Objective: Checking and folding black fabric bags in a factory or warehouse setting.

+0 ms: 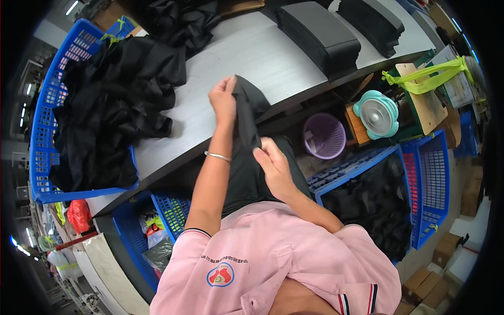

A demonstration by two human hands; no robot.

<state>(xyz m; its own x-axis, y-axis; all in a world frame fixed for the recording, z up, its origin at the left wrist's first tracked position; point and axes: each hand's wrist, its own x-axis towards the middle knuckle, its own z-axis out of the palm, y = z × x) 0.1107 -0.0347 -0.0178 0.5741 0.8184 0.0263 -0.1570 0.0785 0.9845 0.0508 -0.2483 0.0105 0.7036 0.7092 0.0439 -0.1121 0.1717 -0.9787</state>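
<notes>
My left hand (223, 100) pinches the top end of a long, narrow black fabric piece (247, 118), stretched between my hands over the table edge. My right hand (273, 165) grips its lower end, fingers closed. It looks soft, light and limp, so holding both ends seems best.

Pink polo (278, 262), navy-trim sleeves, silver bangle (218, 156)

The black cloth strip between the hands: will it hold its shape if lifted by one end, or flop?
Probably floppy: the cloth strip hangs limp between the left hand and right hand, folding along its length. Likely light, since fingertip pinches carry it. It seems unlikely to slide away; the black pile in the blue basket slumps the same way.
</notes>
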